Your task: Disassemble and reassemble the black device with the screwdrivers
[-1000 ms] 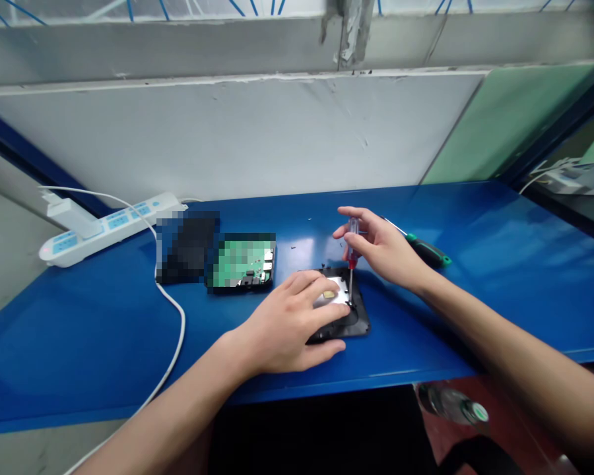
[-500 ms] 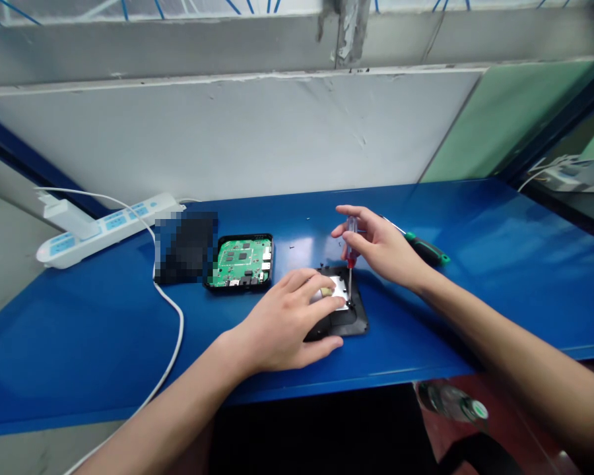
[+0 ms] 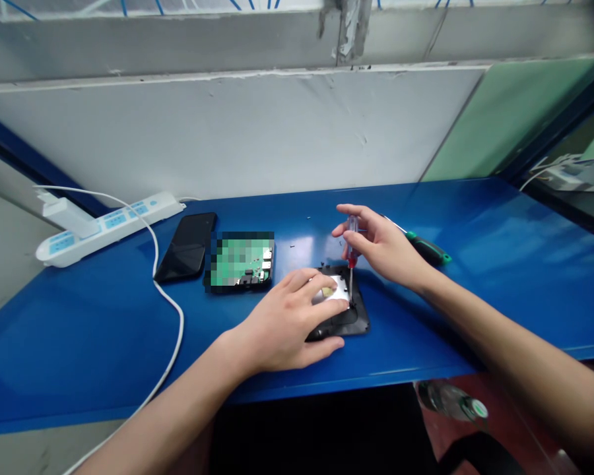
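My left hand (image 3: pixel 290 320) presses down on a black plastic case half (image 3: pixel 349 318) with a silver plate inside it, fingers curved over its left side. My right hand (image 3: pixel 383 247) pinches a small red-handled screwdriver (image 3: pixel 351 254) upright, its tip set into the case near the plate's right edge. Both rest on the blue workbench (image 3: pixel 103 330). A green circuit board (image 3: pixel 241 262) in a black tray lies just left of the case.
A black phone (image 3: pixel 187 255) lies left of the circuit board. A white power strip (image 3: pixel 106 226) with a plug and white cable (image 3: pixel 175 330) sits at the back left. A green-handled screwdriver (image 3: pixel 428 249) lies behind my right hand. A bottle (image 3: pixel 450 402) is below the bench edge.
Hardly anything has moved. My right hand's fingers shift slightly on the screwdriver handle while my left hand keeps holding the case.
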`<control>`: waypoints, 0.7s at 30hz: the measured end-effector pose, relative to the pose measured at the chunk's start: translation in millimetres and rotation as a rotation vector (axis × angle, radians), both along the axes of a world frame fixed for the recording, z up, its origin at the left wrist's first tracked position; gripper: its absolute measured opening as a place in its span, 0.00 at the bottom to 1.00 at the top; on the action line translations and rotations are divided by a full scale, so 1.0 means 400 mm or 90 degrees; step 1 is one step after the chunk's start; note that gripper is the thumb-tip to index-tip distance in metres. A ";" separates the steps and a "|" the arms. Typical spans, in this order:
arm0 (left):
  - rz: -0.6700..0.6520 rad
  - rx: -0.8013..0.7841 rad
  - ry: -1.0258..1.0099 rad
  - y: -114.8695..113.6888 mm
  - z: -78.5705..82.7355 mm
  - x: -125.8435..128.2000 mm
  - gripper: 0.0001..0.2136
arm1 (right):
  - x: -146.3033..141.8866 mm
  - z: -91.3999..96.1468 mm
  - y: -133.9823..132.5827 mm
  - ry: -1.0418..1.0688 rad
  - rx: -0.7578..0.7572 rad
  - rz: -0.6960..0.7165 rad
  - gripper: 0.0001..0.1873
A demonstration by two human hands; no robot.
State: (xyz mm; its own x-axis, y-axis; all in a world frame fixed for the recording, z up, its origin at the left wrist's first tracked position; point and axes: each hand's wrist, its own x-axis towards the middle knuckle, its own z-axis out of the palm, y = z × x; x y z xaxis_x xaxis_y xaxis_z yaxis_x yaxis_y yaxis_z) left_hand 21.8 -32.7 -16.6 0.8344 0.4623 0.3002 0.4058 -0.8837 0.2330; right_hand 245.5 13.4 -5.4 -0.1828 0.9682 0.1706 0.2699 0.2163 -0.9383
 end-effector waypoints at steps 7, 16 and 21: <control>0.001 0.010 0.006 0.001 -0.005 -0.001 0.18 | -0.001 0.002 -0.002 0.005 0.004 -0.002 0.24; 0.000 0.020 0.022 0.001 0.000 0.005 0.18 | 0.001 0.003 -0.004 0.009 0.020 -0.007 0.24; 0.004 0.019 0.023 0.002 -0.004 0.005 0.18 | 0.004 0.003 -0.002 0.017 0.022 0.000 0.22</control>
